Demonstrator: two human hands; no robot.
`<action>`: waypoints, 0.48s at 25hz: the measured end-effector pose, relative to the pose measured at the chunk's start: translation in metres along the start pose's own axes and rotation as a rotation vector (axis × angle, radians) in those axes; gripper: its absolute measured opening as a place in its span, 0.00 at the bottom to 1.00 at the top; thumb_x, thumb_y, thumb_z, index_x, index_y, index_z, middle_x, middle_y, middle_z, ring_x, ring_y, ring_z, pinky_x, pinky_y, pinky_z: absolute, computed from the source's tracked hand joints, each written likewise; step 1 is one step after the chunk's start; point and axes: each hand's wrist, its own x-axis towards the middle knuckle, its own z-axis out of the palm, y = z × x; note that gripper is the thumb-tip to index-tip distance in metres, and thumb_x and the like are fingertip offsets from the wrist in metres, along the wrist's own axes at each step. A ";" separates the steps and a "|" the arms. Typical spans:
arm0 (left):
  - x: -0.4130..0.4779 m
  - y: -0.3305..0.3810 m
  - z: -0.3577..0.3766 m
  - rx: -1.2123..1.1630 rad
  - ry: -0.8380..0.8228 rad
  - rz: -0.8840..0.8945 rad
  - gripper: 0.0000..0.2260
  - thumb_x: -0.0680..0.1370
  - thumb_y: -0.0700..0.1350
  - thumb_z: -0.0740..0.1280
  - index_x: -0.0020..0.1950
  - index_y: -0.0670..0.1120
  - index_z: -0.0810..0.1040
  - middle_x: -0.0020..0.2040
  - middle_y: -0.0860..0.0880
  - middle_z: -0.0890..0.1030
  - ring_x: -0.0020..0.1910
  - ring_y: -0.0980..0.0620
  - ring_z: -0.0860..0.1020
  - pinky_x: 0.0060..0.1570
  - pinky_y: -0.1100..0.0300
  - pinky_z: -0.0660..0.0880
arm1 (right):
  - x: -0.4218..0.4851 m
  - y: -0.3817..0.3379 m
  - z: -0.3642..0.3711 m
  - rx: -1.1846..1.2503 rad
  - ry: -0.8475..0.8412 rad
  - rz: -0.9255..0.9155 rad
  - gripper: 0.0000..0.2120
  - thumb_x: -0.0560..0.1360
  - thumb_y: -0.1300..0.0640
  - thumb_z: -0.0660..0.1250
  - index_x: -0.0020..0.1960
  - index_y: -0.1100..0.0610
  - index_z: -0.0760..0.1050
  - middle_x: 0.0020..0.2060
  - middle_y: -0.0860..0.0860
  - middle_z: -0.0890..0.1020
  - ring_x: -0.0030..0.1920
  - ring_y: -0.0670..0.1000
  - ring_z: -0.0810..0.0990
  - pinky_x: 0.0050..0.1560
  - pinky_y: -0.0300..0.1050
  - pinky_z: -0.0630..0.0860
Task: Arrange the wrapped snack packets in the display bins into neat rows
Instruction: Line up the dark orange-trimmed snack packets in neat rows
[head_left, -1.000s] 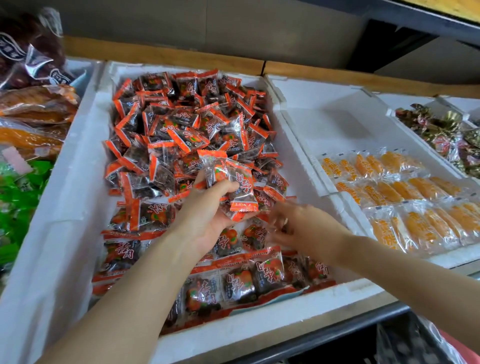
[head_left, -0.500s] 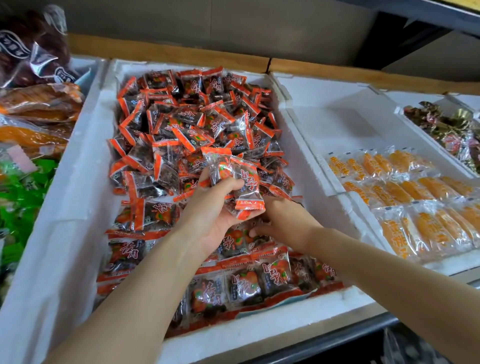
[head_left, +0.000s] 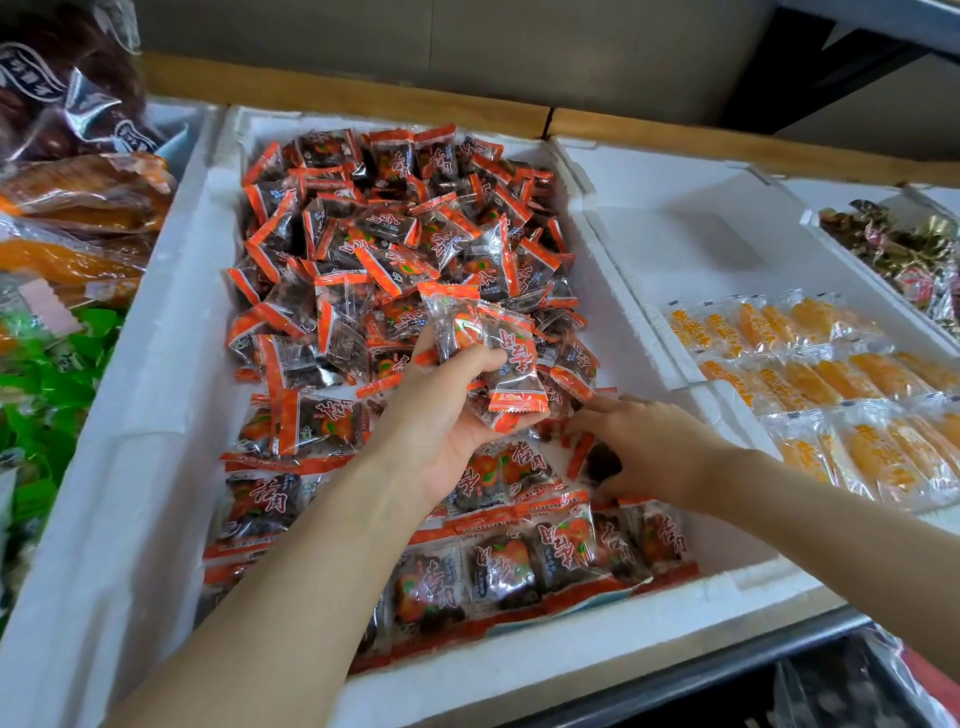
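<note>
I have the left hand (head_left: 441, 415) raised over the middle bin (head_left: 171, 322), its fingers wrapped round a bunch (head_left: 498, 353) of red-edged packets. The right hand (head_left: 649, 447) is low at the bin's right side, fingers and thumb curled round a single packet (head_left: 597, 462) just above the front rows.

The back of this bin holds a loose heap (head_left: 395, 234) of the same packets, tumbled every way. The front holds rows (head_left: 493, 566) laid flat, edge to edge, against the near wall.

The next bin (head_left: 675, 234) to the right is bare white at the back, with orange packets (head_left: 831, 374) in overlapping rows at the front. Beyond it, a third bin (head_left: 841, 260) holds gold-wrapped sweets (head_left: 904, 254). Left of the middle bin I see green packets (head_left: 47, 384) and orange bags (head_left: 67, 260).
</note>
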 end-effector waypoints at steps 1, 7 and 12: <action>0.000 0.000 0.000 -0.001 0.001 0.000 0.14 0.76 0.33 0.65 0.61 0.42 0.74 0.56 0.38 0.81 0.50 0.39 0.82 0.41 0.41 0.81 | 0.001 -0.002 0.001 -0.027 0.046 0.005 0.28 0.71 0.49 0.70 0.68 0.49 0.66 0.61 0.46 0.71 0.61 0.50 0.72 0.55 0.44 0.73; -0.002 0.000 0.001 -0.010 -0.001 0.009 0.14 0.76 0.33 0.65 0.60 0.42 0.75 0.55 0.38 0.81 0.46 0.42 0.83 0.41 0.40 0.81 | 0.005 0.004 -0.002 0.336 0.123 0.101 0.20 0.73 0.62 0.65 0.64 0.53 0.69 0.56 0.49 0.74 0.48 0.49 0.74 0.45 0.34 0.67; -0.002 0.000 0.001 -0.002 -0.008 0.023 0.13 0.76 0.32 0.64 0.58 0.44 0.75 0.55 0.38 0.81 0.47 0.42 0.83 0.42 0.41 0.81 | 0.021 0.013 -0.016 0.415 0.275 0.162 0.19 0.75 0.69 0.58 0.63 0.57 0.73 0.50 0.52 0.74 0.39 0.45 0.73 0.38 0.26 0.65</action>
